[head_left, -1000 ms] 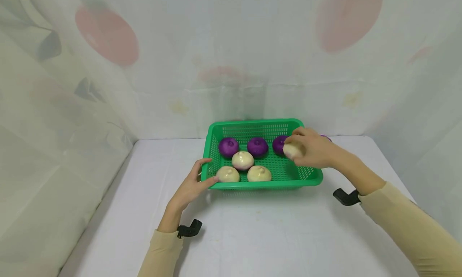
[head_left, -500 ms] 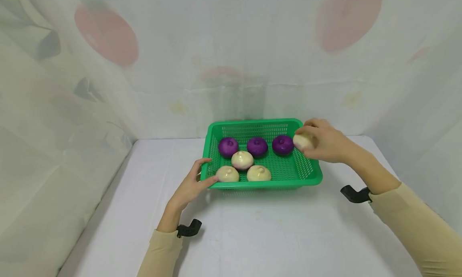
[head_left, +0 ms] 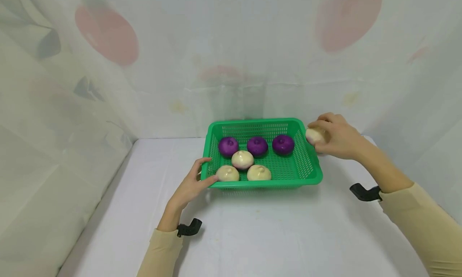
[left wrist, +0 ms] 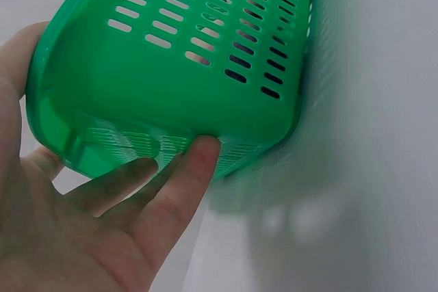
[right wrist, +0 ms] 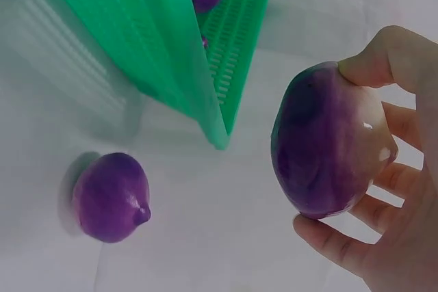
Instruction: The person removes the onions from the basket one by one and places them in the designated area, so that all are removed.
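Observation:
My right hand (head_left: 341, 137) grips a cream-and-purple turnip (head_left: 315, 136) between thumb and fingertips, just outside the right end of a green plastic basket (head_left: 260, 184). In the right wrist view, its purple side faces away from the palm. A purple onion (right wrist: 111, 197) lies on the table beside the basket, hidden behind my hand in the head view. My left hand (head_left: 189, 187) holds the basket's left front corner, thumb at the rim and fingers against the outer wall. Inside stand purple onions (head_left: 257, 147) in a back row, and cream turnips (head_left: 242, 160) nearer the front.
A white cloth covers the table (head_left: 252, 237). Right behind the basket hangs a pale curtain (head_left: 238, 100) with printed red fruit, and more sheeting closes both sides. Each wrist carries a black camera mount (head_left: 189, 227).
My right hand has carried the turnip up and to the right, from over the inside of the basket out past its right rim. The left hand and the basket have stayed put.

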Tool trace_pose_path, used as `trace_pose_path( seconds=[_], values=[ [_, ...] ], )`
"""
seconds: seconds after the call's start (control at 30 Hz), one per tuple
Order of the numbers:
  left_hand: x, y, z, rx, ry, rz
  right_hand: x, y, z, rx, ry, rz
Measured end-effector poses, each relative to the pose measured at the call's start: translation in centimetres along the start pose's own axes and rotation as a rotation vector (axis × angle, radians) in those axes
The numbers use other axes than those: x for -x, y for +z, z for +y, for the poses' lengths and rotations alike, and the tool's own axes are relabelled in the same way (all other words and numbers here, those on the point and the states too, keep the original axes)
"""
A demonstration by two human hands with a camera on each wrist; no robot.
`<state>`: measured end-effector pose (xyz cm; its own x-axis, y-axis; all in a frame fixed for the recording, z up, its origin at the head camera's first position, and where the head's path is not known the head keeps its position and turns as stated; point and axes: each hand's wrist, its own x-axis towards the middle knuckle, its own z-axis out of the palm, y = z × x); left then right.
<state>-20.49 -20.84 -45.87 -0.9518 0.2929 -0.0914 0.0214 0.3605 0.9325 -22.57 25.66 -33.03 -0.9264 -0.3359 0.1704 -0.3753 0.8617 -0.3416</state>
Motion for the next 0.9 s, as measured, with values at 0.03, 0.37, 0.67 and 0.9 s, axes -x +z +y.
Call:
trace_pose_path(
  seconds=[0.03, 0.37, 0.67, 0.9],
  values=[
    [0.0, 0.0, 0.0, 0.002, 0.001, -0.002, 0.1, -0.1, 0.2, 0.002, 0.007, 0.002],
    [-0.1, 0.0, -0.1, 0.015, 0.001, -0.003, 0.6, -0.8, 1.5, -0.031, 0.04, 0.038],
    [-0.1, -0.3, -0.1, 0.01, 0.017, -0.003, 0.8, -1.3, 2.6, -0.04, 0.054, 0.082],
    [-0.1, -0.2, -0.2, 0.036, 0.017, -0.01, 1.0, -1.4, 3.8, -0.036, 0.097, 0.083]
  ],
)
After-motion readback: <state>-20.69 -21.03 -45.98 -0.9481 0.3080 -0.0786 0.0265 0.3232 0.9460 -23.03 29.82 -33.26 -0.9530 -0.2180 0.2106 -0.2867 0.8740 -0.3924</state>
